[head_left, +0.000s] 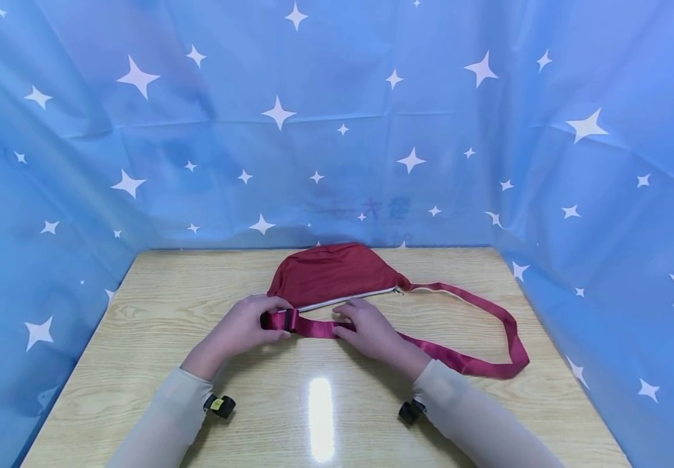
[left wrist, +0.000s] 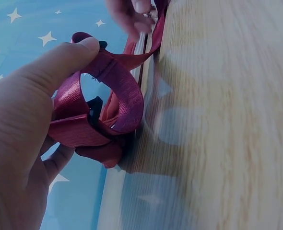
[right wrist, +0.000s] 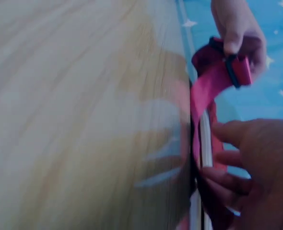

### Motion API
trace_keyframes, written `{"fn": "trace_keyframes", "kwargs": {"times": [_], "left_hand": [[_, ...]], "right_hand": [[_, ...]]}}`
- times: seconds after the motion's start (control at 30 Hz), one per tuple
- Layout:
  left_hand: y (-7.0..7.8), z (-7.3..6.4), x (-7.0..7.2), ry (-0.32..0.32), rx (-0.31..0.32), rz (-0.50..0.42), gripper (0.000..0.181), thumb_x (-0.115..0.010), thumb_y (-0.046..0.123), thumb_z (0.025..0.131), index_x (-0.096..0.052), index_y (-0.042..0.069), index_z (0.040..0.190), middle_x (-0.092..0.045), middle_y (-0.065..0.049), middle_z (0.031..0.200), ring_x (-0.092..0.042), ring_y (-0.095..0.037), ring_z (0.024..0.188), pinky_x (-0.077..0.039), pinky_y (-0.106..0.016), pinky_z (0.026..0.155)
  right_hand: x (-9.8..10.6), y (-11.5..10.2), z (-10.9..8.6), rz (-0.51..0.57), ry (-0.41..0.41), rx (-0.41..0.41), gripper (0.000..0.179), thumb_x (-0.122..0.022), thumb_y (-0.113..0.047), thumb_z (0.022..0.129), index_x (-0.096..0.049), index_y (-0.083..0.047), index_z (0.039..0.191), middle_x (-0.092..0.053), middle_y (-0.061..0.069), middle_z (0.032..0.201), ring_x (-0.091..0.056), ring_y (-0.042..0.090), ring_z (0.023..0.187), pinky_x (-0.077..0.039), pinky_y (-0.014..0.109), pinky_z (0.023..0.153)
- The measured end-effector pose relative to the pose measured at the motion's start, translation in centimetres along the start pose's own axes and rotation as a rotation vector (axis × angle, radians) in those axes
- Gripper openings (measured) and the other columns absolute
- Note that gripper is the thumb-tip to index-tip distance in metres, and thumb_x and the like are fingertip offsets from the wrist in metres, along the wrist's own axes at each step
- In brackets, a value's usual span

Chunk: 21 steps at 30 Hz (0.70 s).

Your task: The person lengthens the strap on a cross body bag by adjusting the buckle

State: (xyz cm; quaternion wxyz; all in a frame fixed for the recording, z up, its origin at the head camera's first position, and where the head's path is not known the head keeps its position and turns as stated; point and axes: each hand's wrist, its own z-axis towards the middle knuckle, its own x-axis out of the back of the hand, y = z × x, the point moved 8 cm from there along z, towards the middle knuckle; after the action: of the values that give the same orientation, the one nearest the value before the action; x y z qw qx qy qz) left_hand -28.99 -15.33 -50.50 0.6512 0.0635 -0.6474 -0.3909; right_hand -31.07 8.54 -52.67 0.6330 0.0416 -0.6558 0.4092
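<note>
A dark red waist bag (head_left: 337,273) lies at the back of the table, its zipper (head_left: 348,299) along the near edge. Its shiny red strap (head_left: 316,328) runs in front of the bag and loops out to the right. My left hand (head_left: 249,325) grips the strap by the black slider buckle (head_left: 290,320), thumb on one side and fingers on the other. In the left wrist view the strap (left wrist: 129,98) bends into a round loop there. My right hand (head_left: 372,328) is over the strap's middle stretch, with thumb and fingers (right wrist: 223,179) apart and loosely bent.
The wooden table (head_left: 155,325) has a bright light reflection near its front. A blue curtain with white stars (head_left: 337,130) hangs behind and at both sides. The strap's far bend (head_left: 515,354) lies toward the table's right edge.
</note>
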Motion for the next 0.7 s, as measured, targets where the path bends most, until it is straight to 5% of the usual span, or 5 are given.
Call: {"fn": "trace_keyframes", "kwargs": {"times": [0.27, 0.47, 0.7], "left_hand": [[0.1, 0.1, 0.1, 0.01, -0.029, -0.005, 0.05, -0.098, 0.023, 0.087, -0.076, 0.025, 0.133, -0.073, 0.007, 0.114, -0.062, -0.015, 0.097, -0.054, -0.04, 0.084], [0.0, 0.1, 0.1, 0.004, -0.025, -0.003, 0.049, -0.097, 0.024, 0.089, -0.076, 0.025, 0.134, -0.074, 0.006, 0.116, -0.063, -0.015, 0.098, -0.054, -0.04, 0.085], [0.1, 0.0, 0.3, 0.004, -0.014, -0.008, 0.05, -0.097, 0.025, 0.089, -0.075, 0.025, 0.133, -0.068, 0.008, 0.104, -0.06, -0.015, 0.093, -0.052, -0.039, 0.082]], "right_hand": [[-3.2, -3.4, 2.8, 0.139, -0.098, 0.059, 0.046, -0.075, -0.03, 0.108, -0.068, -0.013, 0.15, -0.07, 0.004, 0.145, -0.062, 0.022, 0.138, -0.049, 0.043, 0.117], [-3.1, -3.9, 3.3, 0.291, -0.033, 0.016, 0.032, -0.074, -0.018, 0.109, -0.075, -0.015, 0.14, -0.073, -0.001, 0.128, -0.067, 0.013, 0.119, -0.055, 0.038, 0.105], [-2.1, -4.2, 3.3, 0.329, 0.053, 0.037, 0.026, -0.073, -0.009, 0.108, -0.08, -0.014, 0.133, -0.072, -0.002, 0.115, -0.062, 0.012, 0.097, -0.055, 0.031, 0.085]]}}
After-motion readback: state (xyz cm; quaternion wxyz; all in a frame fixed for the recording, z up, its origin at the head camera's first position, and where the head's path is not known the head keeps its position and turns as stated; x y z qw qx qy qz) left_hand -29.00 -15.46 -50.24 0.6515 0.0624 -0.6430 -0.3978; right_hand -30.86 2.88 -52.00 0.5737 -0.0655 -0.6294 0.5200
